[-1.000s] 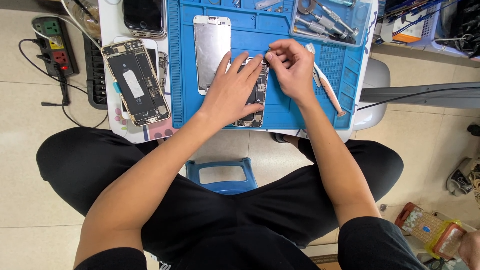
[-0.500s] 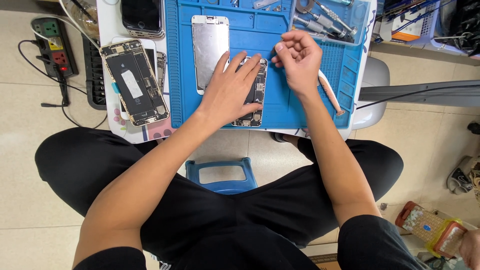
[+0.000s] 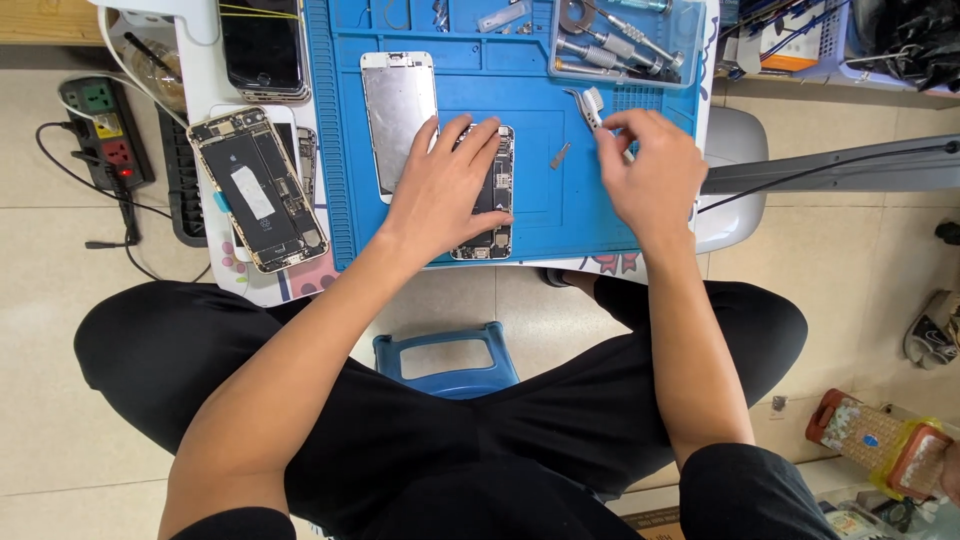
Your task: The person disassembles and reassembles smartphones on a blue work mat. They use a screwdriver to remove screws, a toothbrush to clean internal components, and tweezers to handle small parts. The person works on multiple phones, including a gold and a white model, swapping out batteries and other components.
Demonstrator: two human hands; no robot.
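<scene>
An opened phone body [image 3: 487, 200] is pinned flat on the blue mat [image 3: 530, 215] by the left hand [image 3: 445, 185], whose fingers are spread wide and laid over the phone's upper half, gripping nothing. The right hand [image 3: 650, 170], at about three o'clock from the phone, is loosely curled with its fingertips pinched at the handle of the tweezers [image 3: 590, 108]. A slip is judged possible here: if the tweezer tips are dragged across the mat, the small metal plate [image 3: 561, 155] lying between the hands could be flicked off the bench [image 3: 730, 190], and uneven palm pressure could skew the phone. The phone's long axis runs from twelve to six o'clock, its lower end pointing toward the person. A detached screen [image 3: 398, 115] lies parallel, just beside it at nine o'clock.
</scene>
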